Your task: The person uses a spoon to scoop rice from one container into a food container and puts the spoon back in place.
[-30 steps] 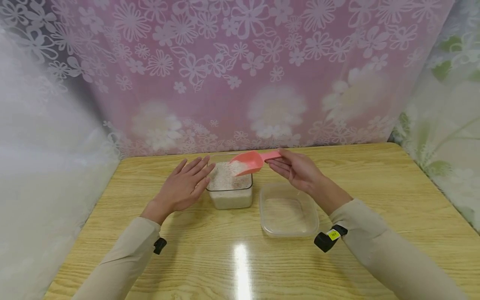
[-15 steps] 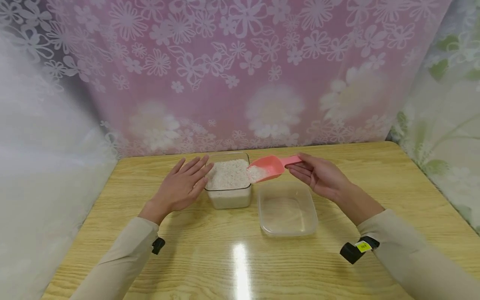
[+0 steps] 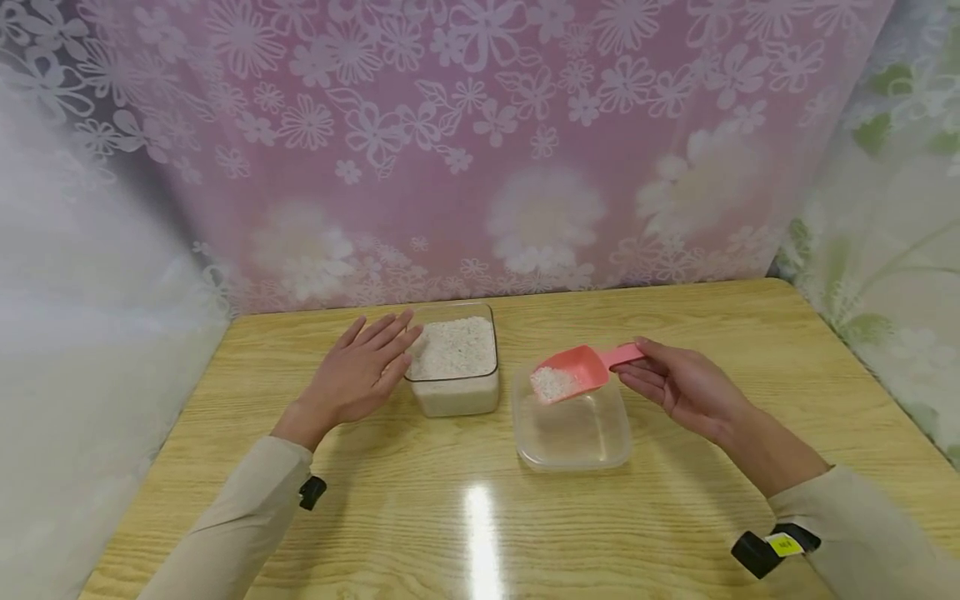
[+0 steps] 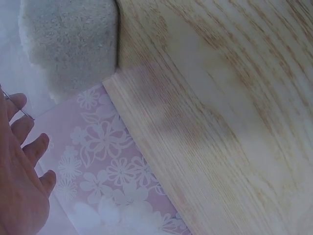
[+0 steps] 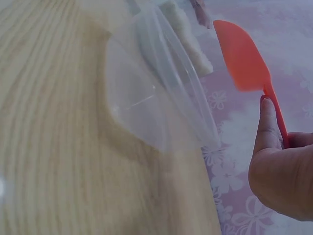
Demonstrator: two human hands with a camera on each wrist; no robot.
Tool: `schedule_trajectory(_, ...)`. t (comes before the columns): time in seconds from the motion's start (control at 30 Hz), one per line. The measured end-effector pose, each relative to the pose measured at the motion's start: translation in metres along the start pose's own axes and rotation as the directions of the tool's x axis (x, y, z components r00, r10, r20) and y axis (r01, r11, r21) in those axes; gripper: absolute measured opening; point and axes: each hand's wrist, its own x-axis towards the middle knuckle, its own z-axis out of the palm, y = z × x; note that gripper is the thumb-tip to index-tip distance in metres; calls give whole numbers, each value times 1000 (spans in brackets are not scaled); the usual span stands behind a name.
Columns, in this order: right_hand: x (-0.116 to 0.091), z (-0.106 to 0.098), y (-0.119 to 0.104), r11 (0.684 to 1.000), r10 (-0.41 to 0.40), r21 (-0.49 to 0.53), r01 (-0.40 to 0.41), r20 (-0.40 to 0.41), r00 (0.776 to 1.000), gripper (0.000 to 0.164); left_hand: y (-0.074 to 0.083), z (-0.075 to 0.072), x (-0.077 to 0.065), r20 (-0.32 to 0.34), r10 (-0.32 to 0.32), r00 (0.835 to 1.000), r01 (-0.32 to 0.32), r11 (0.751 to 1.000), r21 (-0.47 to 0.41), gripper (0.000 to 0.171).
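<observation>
My right hand [image 3: 686,387] pinches the handle of a pink scoop [image 3: 588,369], which carries a small heap of white rice [image 3: 553,383]. The scoop is held above the back part of a clear plastic container [image 3: 573,437]; the right wrist view shows it from the side, higher than the container's rim [image 5: 188,78]. Left of that stands a clear box [image 3: 459,398] with a dark rim, filled with rice [image 4: 73,44]. My left hand [image 3: 352,375] lies along this box's left side, fingers extended and fingertips right at the rim.
Both containers stand on a wood-grain table [image 3: 420,517]. A pink flowered curtain [image 3: 480,192] hangs behind the table's back edge, with pale cloth [image 3: 75,333] on the left and a leafy cloth [image 3: 885,250] on the right.
My right hand has drawn the scoop of rice rightward and toward me, from over the rice box to over the clear plastic container. My left hand stays at the box's rim.
</observation>
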Motion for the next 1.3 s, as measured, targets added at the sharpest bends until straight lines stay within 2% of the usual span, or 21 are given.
schedule_trajectory(0.17, -6, -7, 11, 999, -6, -35, 6, 15, 1000, 26, 0, 1, -1, 0, -2, 1000, 2, 1000, -8, 52)
schedule_trajectory(0.53, -11, -8, 28, 991, -32, -129, 39, 51, 998, 28, -1, 3, -1, -6, -1, 1000, 1, 1000, -10, 53)
schedule_trajectory(0.9, -13, 0, 37, 965, -69, -255, 70, 12, 998, 26, 1, 4, -2, -19, 0, 1000, 0, 1000, -25, 51)
schedule_trajectory(1.3, -16, 1, 40, 950, -98, -298, 96, 8, 995, 24, 1, 5, -2, -24, -2, 1000, 1, 999, -38, 52)
